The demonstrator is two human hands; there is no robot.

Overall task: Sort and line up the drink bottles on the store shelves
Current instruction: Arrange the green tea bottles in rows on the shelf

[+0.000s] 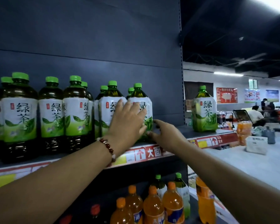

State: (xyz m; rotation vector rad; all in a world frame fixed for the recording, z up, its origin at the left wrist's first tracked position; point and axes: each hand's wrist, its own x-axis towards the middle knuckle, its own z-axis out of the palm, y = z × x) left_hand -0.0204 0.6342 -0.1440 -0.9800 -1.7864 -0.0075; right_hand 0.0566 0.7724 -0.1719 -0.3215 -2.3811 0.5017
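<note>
Standing in a row on the upper shelf, green-capped tea bottles held dark liquid behind white and green labels. The left hand pressed straight, spread fingers against the end bottle, while the right hand curled around its base. One more tea bottle stood apart; orange soda bottles filled the shelf below.

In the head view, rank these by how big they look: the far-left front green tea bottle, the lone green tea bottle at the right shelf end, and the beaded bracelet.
1. Far-left green tea bottle, though it stands nearest the camera.
2. Lone green tea bottle; likely the same real size.
3. Beaded bracelet on the left wrist.
</note>
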